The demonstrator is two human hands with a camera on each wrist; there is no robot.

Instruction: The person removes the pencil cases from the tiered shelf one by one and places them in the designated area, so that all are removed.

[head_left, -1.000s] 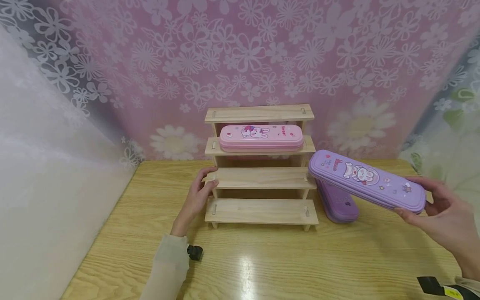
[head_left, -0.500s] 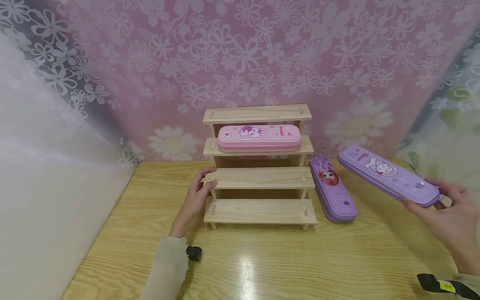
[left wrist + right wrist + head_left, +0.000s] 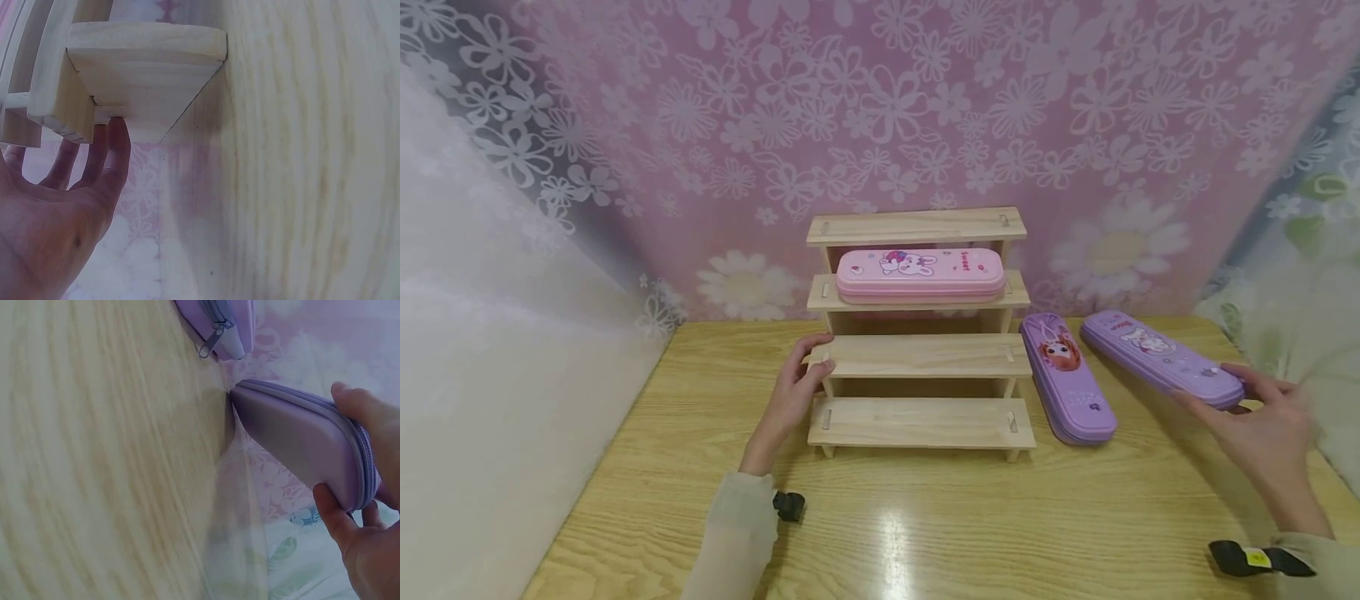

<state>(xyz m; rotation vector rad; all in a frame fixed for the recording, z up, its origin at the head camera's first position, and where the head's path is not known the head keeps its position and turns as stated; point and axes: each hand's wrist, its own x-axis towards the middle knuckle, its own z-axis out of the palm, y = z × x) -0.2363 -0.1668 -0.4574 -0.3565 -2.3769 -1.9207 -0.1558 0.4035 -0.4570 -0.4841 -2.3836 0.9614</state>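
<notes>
- Right hand [image 3: 1261, 421] is gripping the near end of a long, rounded lilac zip case with a white rabbit print [image 3: 1161, 357].
- Lilac case is slanting, near end raised over the yellowish wood-grain worktop [image 3: 887, 508]; far-end contact unclear.
- Left hand [image 3: 793, 381] is holding the left end of the second-lowest shelf on a pale wooden four-tier stand [image 3: 921, 421].
- Long pink rounded case, rabbit-printed [image 3: 920, 279], is lying on the stand's second shelf from top.
- Purple zip case with red-haired figure [image 3: 1071, 387] is resting between stand and lilac case.

The pink case [image 3: 920, 277] reads "Sweet"; lettering on the held case [image 3: 1163, 358] is blurred.
</notes>
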